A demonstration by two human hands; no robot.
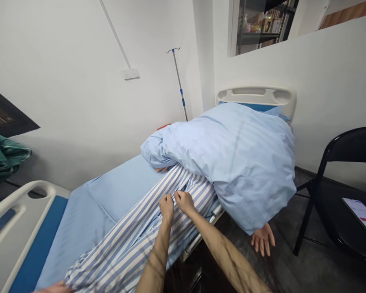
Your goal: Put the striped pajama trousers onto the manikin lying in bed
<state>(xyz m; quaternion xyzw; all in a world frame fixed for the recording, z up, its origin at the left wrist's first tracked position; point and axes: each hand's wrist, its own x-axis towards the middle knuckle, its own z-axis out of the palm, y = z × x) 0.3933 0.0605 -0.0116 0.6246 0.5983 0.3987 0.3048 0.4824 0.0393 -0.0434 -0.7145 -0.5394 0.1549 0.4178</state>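
Blue-and-white striped trousers [134, 234] cover the legs of a figure lying on the bed. My left hand [166, 206] is a closed fist at the upper part of the trousers, apparently pinching the cloth. Right beside it, my right hand [184, 201] is closed on the same cloth; its fingertips are hidden. A light blue quilt [232, 150] is bunched over the figure's upper body and head. One hand of the figure [263, 239] hangs below the quilt at the bed's near side, and fingers of the other [162, 169] show under the quilt's far edge.
The bed has a blue sheet [100, 191], a headboard [256, 94] and a footboard [30, 215]. An IV pole [179, 81] stands by the wall. To the right, a black folding chair [332, 207] holds a phone [362, 213]. Green cloth [6, 154] lies at far left.
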